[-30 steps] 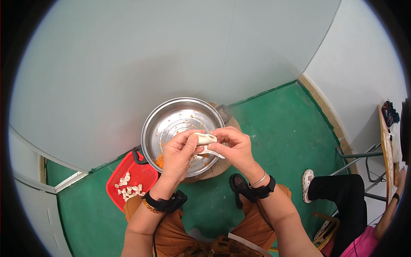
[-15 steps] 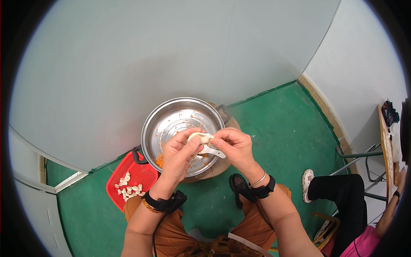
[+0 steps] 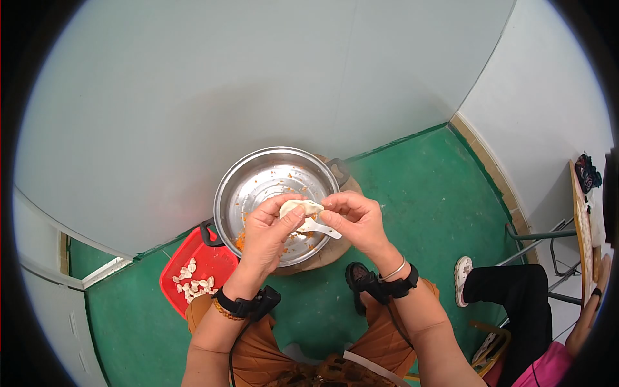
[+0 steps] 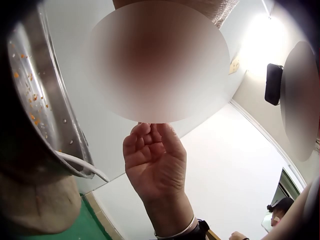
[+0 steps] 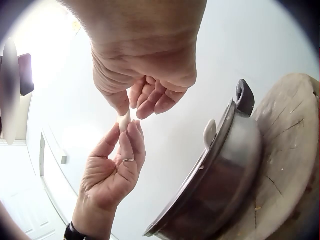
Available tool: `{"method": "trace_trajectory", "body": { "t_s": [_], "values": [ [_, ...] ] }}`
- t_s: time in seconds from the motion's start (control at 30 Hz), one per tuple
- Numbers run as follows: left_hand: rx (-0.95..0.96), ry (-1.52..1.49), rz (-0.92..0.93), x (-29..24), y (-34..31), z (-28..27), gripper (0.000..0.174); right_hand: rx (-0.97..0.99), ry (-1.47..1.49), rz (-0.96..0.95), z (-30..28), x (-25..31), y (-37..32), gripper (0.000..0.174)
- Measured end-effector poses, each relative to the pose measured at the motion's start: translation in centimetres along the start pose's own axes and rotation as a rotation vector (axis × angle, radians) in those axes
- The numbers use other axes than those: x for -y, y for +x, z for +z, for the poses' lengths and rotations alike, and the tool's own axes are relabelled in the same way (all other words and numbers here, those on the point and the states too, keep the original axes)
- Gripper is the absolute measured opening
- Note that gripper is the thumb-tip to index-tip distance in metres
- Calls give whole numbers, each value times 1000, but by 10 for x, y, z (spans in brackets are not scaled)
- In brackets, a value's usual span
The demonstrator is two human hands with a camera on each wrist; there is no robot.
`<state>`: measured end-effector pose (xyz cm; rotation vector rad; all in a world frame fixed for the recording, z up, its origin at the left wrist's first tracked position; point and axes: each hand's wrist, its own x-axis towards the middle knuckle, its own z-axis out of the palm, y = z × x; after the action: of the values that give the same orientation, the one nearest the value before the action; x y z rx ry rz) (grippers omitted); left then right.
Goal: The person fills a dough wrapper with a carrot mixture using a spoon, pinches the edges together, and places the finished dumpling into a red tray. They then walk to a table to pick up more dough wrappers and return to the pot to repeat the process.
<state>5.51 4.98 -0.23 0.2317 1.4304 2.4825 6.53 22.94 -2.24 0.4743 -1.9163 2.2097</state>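
A pale, half-moon dumpling (image 3: 302, 208) is held between the two hands over a steel pot (image 3: 221, 187). My left hand (image 3: 265, 226) grips its left part, with the thumb lying across the near side. Thumb and fingers of my right hand (image 3: 356, 220) pinch its right tip. In the right wrist view, the dumpling (image 5: 124, 120) shows as a small white piece between the fingertips of both hands. A white spoon (image 3: 327, 229) leans on the pot's near right rim, its handle sticking out below the hands. Orange filling bits (image 3: 240, 241) lie in the pot.
A red basin (image 3: 221, 257) with several small dumplings (image 3: 193, 284) stands left of the pot. Under the pot is a round wooden block (image 3: 353, 187). Another person's leg (image 3: 509, 287) and a table (image 3: 580, 226) are at the right; a wall rises behind the pot.
The dumpling's upper edge looked more open earlier and now appears pressed into a rounder half-moon. My right fingertips have shifted slightly at its right end. The pot and basin have not moved.
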Motion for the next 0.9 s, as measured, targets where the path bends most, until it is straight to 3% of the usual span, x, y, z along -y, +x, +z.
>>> {"method": "trace_trajectory", "body": {
  "t_s": [0.63, 0.9],
  "values": [
    [13, 52, 37, 10, 2, -5, 24, -25, -179, -83, 3, 0, 1, 10],
    [1, 72, 36, 10, 2, -5, 23, 25, -198, -82, -3, 2, 1, 15]
  ]
}}
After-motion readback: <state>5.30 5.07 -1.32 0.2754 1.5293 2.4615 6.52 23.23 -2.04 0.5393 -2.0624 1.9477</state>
